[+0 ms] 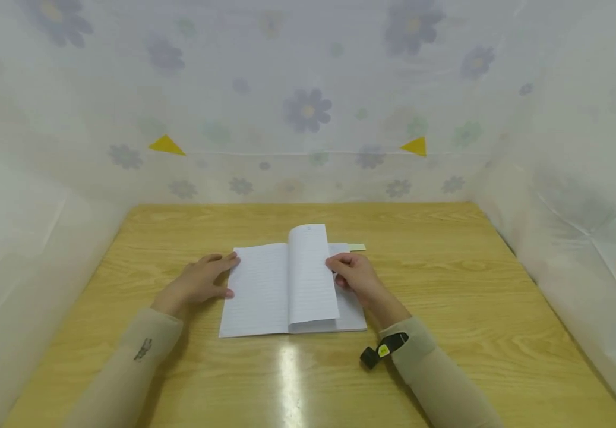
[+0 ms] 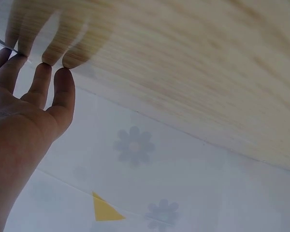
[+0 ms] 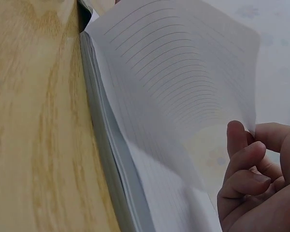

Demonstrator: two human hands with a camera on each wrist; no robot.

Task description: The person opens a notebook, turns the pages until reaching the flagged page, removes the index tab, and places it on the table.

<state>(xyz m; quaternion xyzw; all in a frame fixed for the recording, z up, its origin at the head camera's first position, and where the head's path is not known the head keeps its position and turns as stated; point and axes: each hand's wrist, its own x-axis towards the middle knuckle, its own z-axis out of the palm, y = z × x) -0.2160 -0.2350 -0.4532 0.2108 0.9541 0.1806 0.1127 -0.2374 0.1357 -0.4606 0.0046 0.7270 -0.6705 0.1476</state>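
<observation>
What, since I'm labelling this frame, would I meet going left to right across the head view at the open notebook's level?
The left hand → the notebook's flat left page → the raised page → the right hand.

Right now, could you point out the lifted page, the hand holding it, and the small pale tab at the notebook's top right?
Lifted page (image 1: 310, 276): head view, middle of its lined face.
Right hand (image 1: 358, 276): head view, back of the hand.
Pale tab (image 1: 357, 247): head view, middle of its visible strip.
</observation>
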